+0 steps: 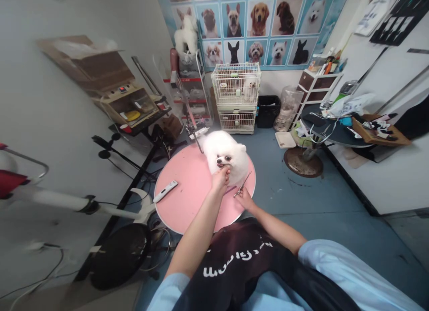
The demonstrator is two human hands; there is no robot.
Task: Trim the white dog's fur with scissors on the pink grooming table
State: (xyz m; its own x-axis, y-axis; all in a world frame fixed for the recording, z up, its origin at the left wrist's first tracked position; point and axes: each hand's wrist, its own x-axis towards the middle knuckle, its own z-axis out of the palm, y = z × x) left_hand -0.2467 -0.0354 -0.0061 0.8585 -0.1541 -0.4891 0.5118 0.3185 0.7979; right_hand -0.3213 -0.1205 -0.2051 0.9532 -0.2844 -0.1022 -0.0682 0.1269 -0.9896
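A fluffy white dog (221, 145) is on the round pink grooming table (187, 181), its head facing me. My left hand (221, 178) is closed at the dog's chin, just under its mouth; the fingertips are partly lost in the white fur. Low by the dog's chest, my right hand (246, 199) grips a pair of scissors (246, 180) by the handles, blades pointing up and away beside the fur. Between my hands a purple comb (230, 190) lies on the tabletop. A white hair clipper (165, 191) rests near the table's left edge.
Behind the table stand stacked white cages (235, 96) with another white dog inside, and a black bin (268, 111). To the right is a cluttered dark round table (321, 128). A black round stool (120, 255) and a white-armed stand (117, 210) are at the left.
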